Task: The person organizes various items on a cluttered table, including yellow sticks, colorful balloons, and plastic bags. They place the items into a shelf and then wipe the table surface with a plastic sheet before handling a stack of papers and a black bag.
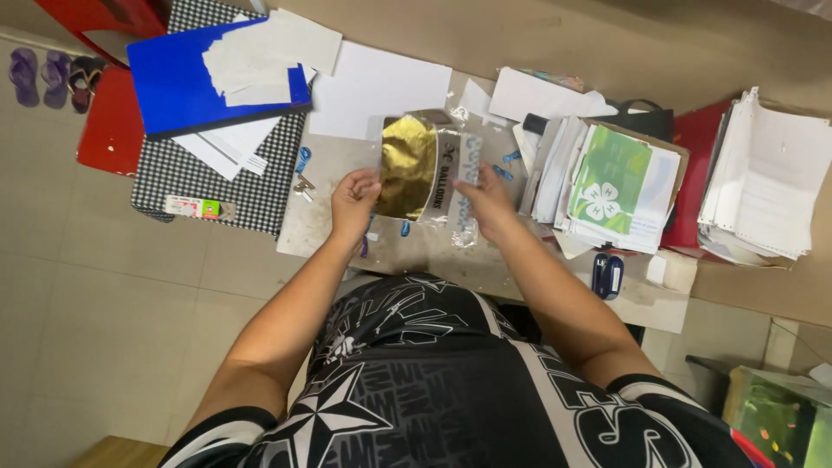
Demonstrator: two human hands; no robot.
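Note:
I hold a clear plastic packet (438,173) with a folded gold foil balloon (407,165) inside, above a worn desk (338,165). My left hand (354,201) grips the packet's left edge by the gold foil. My right hand (487,201) pinches the packet's right side, where the clear plastic is crinkled. Both forearms reach forward from my black and white patterned shirt.
A blue folder (178,82) with white sheets lies on a black-and-white checked board (225,186) at left. Stacks of paper and a green-printed booklet (611,186) crowd the right. A blue stapler (607,275) sits near the desk's front edge. Sandals (52,76) lie on the floor far left.

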